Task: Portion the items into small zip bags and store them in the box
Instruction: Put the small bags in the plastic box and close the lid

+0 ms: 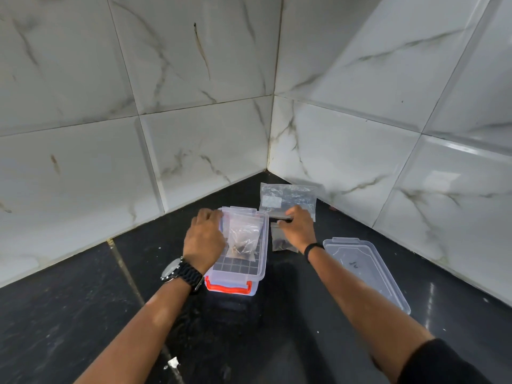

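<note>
A clear plastic box (261,261) with a red latch handle stands open on the black counter. A small zip bag (243,236) with dark items lies inside it. My left hand (203,239) rests on the box's left rim, touching that bag's edge. My right hand (297,225) is closed on the top of another small zip bag (279,241) of dark items, just right of the box. A larger clear bag (288,199) lies behind my right hand.
The box's clear lid (365,270) lies flat to the right on the counter (83,314). White marbled tile walls (194,106) meet in a corner right behind the work spot. A small white scrap (173,362) sits near the front.
</note>
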